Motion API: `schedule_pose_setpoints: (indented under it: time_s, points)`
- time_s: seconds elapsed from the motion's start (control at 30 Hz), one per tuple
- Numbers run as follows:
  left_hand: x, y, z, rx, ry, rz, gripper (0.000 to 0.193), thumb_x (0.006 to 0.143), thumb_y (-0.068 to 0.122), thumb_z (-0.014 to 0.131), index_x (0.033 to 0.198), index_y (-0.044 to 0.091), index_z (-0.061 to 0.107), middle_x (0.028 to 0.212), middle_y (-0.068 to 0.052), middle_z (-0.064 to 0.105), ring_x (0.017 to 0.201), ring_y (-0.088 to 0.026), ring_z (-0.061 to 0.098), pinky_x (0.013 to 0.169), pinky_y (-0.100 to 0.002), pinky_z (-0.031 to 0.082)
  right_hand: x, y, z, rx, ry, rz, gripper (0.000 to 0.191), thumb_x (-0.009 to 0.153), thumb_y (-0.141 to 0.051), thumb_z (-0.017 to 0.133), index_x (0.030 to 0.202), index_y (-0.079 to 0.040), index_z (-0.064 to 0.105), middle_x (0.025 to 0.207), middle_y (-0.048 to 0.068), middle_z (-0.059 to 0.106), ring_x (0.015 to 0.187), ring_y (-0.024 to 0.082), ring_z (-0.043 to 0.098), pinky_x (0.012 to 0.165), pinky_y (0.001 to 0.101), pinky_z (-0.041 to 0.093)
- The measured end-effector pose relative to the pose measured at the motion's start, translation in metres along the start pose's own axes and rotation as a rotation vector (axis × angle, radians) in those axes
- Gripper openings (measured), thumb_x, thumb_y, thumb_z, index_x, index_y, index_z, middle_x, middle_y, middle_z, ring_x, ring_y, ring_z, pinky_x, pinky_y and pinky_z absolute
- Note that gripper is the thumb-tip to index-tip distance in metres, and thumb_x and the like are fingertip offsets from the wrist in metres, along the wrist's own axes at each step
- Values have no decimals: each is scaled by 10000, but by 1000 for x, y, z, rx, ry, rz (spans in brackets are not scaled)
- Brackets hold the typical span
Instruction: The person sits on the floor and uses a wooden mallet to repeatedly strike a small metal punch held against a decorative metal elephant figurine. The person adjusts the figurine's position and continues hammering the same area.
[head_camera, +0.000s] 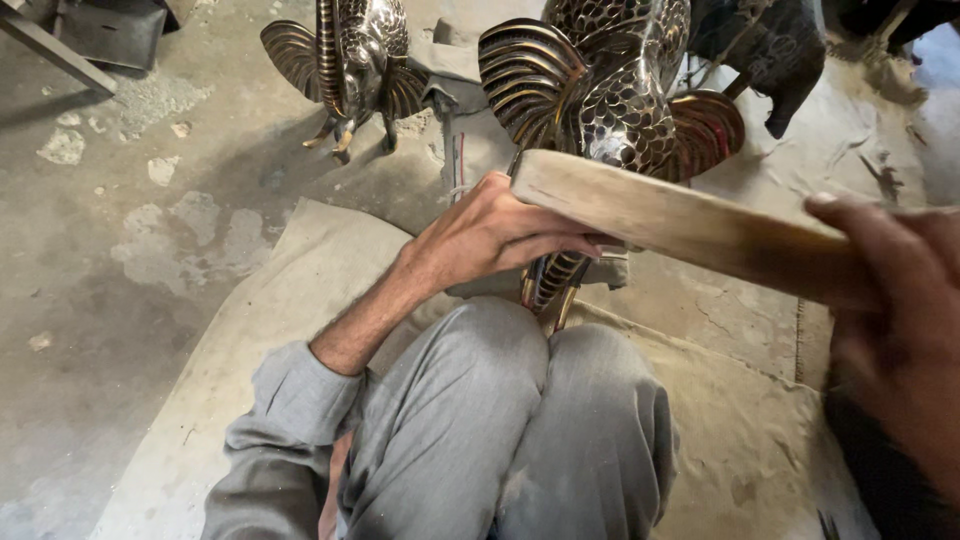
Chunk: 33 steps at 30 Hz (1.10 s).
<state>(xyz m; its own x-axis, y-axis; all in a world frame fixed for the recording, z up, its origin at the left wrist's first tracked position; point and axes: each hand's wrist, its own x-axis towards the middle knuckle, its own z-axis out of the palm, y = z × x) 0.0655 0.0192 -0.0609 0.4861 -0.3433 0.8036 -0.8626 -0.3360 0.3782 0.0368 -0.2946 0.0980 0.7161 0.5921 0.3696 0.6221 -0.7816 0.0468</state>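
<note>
A grey long-sleeved shirt is worn, its left cuff (300, 385) pushed back at seven o'clock so the forearm is bared. Matching grey trousers (520, 430) are seen at six o'clock, creased over both knees. The hands are left ungloved.

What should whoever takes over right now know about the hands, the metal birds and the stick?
Left hand: gripping the near metal bird low down, by its base above the knees.
Right hand: shut on a wooden stick, held across the bird's front.
Second bird: stands apart on the concrete floor, upper left.
Person sits on a cloth mat.
Done or left: the frame does not tell.
</note>
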Motion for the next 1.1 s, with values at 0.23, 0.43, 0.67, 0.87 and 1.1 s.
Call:
schedule_pose_setpoints:
  time_s: [0.23, 0.43, 0.67, 0.87, 1.1]
  points:
    - [-1, -1, 2, 52, -19, -16, 193, 980, 256, 715, 1153, 189, 768, 1110, -20, 785, 960, -174, 778, 878, -349, 652, 7, 3, -8, -57, -59, -74, 616, 784, 157, 682, 1377, 16, 592, 1081, 227, 671, 859, 286, 694, 746, 369, 591]
    - [0, -3, 5, -74, -6, -47, 267, 997, 223, 705, 1237, 109, 732, 1135, -36, 776, 969, -179, 789, 838, -325, 670, 6, 5, -5, 152, -254, 288, 580, 824, 146, 645, 1367, -57, 622, 1002, 166, 734, 816, 259, 738, 647, 386, 596]
    - [-1, -2, 1, -40, -17, -13, 236, 1006, 199, 716, 1234, 140, 714, 1104, -33, 783, 980, -184, 787, 852, -335, 662, 3, 6, 1, 355, -25, 48, 639, 768, 163, 606, 1381, 30, 483, 1207, 209, 612, 1037, 308, 679, 838, 396, 588]
    - [-4, 1, -2, -85, -55, -140, 303, 991, 200, 705, 1289, 150, 704, 1125, -40, 784, 934, -202, 779, 825, -336, 640, -2, 4, 2, 227, 11, 78, 674, 789, 96, 704, 1407, -18, 461, 1200, 175, 619, 1026, 260, 678, 796, 343, 572]
    - [-13, -19, 3, -30, -80, -65, 238, 990, 159, 731, 1219, 95, 711, 1169, -83, 764, 999, -232, 781, 951, -356, 646, -2, -13, -8, 218, -2, 85, 649, 715, 108, 682, 1341, -14, 560, 1128, 158, 622, 945, 293, 663, 801, 376, 539]
